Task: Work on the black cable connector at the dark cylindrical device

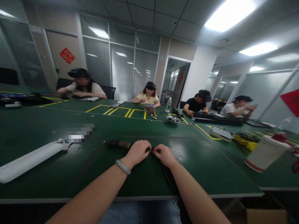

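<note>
A dark, tube-shaped tool [119, 144] lies on the green table, its far end pointing left. My left hand [140, 151] rests over its right end, fingers closed around a part too small to make out. Just to the right, my right hand [164, 154] is closed with fingertips pinched on a small dark piece I cannot identify. The fingertips of both hands nearly meet. A dark cable [167, 175] runs from below my right hand toward the table's front edge.
A white device [32, 160] lies at the left. Farther back are a metal bowl [173, 120], a water bottle [168, 105] and a wired part [150, 109]. A grey box [221, 133] and a white cup [266, 154] stand right. Several people sit across the table.
</note>
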`<action>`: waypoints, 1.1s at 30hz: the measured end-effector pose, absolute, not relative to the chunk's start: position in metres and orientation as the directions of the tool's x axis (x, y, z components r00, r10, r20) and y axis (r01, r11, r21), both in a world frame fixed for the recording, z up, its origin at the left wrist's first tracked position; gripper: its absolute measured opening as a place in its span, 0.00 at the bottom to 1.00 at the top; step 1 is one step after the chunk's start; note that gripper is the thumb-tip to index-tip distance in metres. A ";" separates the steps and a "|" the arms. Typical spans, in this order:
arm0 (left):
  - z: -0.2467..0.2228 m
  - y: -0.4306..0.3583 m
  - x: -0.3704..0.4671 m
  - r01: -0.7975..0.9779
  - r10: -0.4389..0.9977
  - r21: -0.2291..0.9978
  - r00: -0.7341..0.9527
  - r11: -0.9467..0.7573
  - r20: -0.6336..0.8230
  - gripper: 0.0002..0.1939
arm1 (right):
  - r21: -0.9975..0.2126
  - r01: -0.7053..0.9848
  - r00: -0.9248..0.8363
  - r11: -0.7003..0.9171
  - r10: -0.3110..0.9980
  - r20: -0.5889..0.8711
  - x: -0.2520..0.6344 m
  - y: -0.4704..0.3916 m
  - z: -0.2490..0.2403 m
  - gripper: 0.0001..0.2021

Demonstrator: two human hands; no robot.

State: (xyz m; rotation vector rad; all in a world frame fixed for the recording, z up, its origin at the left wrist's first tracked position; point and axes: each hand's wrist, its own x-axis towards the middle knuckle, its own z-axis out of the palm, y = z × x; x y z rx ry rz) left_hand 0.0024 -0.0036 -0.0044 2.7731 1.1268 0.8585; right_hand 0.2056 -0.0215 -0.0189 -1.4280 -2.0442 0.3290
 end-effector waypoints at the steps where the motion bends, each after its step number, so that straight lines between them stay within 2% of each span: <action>1: -0.003 -0.005 0.002 0.643 0.655 0.218 0.586 -0.734 0.478 0.05 | -0.526 0.757 -0.228 0.388 0.911 0.345 0.205 -0.022 -0.019 0.03; 18: 0.000 -0.011 0.001 0.682 0.680 0.189 0.580 -0.706 0.449 0.04 | -0.532 0.745 -0.237 0.403 0.905 0.355 0.204 -0.020 -0.020 0.04; 33: -0.002 -0.011 0.000 0.662 0.671 0.221 0.566 -0.716 0.479 0.05 | -0.522 0.755 -0.220 0.396 0.904 0.367 0.204 -0.023 -0.020 0.03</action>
